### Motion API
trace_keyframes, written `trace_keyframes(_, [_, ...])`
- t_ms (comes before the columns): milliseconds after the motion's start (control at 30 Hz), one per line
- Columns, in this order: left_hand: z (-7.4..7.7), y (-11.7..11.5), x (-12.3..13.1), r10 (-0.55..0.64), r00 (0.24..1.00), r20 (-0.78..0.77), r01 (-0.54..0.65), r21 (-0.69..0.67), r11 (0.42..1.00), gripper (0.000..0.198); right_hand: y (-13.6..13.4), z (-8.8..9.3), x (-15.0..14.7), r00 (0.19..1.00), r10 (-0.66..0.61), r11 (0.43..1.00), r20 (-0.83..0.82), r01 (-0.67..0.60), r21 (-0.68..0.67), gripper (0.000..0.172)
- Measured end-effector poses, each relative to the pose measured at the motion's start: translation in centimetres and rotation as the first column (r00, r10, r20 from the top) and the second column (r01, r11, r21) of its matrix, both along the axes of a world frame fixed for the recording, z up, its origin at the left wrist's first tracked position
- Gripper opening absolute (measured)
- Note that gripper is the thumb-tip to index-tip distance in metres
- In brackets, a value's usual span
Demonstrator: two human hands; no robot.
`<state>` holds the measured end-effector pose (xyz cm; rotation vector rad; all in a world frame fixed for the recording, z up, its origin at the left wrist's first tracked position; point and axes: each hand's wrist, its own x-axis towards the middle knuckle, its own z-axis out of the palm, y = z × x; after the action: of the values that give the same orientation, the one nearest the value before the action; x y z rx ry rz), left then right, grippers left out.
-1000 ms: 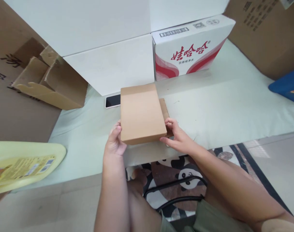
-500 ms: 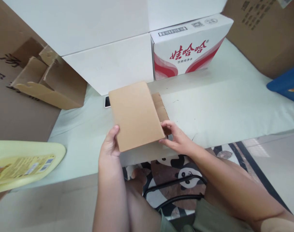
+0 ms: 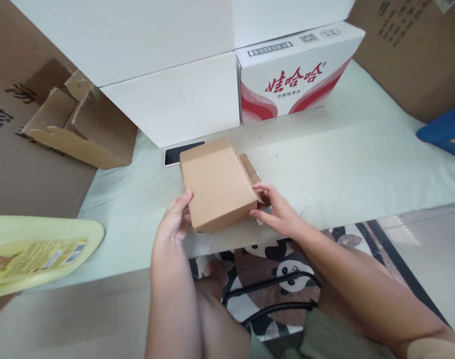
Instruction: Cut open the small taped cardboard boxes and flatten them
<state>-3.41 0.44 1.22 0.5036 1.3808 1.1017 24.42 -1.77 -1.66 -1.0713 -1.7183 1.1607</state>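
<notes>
A small brown cardboard box (image 3: 218, 184) is held tilted over the cloth-covered table (image 3: 317, 154) between both hands. My left hand (image 3: 175, 214) grips its left side, thumb on the upper face and the other fingers mostly hidden under or behind it. At the right end, where a flap (image 3: 250, 168) sticks out, my right hand (image 3: 276, 209) pinches the edge between thumb and fingers. What the box holds inside cannot be seen. Just behind it lies a phone (image 3: 175, 155) with a dark screen, partly covered by the box.
White cartons (image 3: 171, 99) and a red-and-white water carton (image 3: 291, 85) stand along the back. An open cardboard carton (image 3: 100, 129) is at left, with a pale yellow bottle (image 3: 44, 254) nearer. A blue container (image 3: 444, 132) sits at right. A panda-patterned mat (image 3: 287, 274) covers the floor below.
The box has tipped so its near side face shows more, and it has shifted slightly right and lower. More of the phone is uncovered. Both hands keep their hold.
</notes>
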Motion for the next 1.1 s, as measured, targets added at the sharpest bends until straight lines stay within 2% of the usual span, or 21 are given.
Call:
trace_keyframes(267, [-0.4,-0.2,-0.6,-0.071,0.997,0.003,0.071,0.064,0.995,0.045,0.1,0.1,0.2,1.000,-0.007,1.000,0.010,0.007,-0.006,0.049])
trace_keyframes(500, [0.2,0.0,0.2,-0.005,0.999,-0.034,0.006,0.016,1.000,0.052,0.1,0.4,0.1,0.999,-0.019,1.000,0.026,0.019,-0.020,0.049])
trace_keyframes(667, [0.4,0.0,0.4,-0.040,0.998,-0.038,0.041,0.023,0.999,0.051,0.1,0.5,0.2,1.000,-0.018,0.999,0.011,0.019,-0.033,0.048])
trace_keyframes(833, [0.2,0.0,0.5,-0.005,0.998,-0.055,0.006,0.022,1.000,0.048,0.1,0.6,0.3,1.000,-0.011,0.999,0.010,0.011,-0.046,0.049])
trace_keyframes(1100, [0.5,0.0,0.9,-0.031,0.993,-0.115,0.028,-0.027,0.999,0.048,0.2,0.7,0.4,1.000,0.015,0.999,0.022,-0.014,-0.043,0.047])
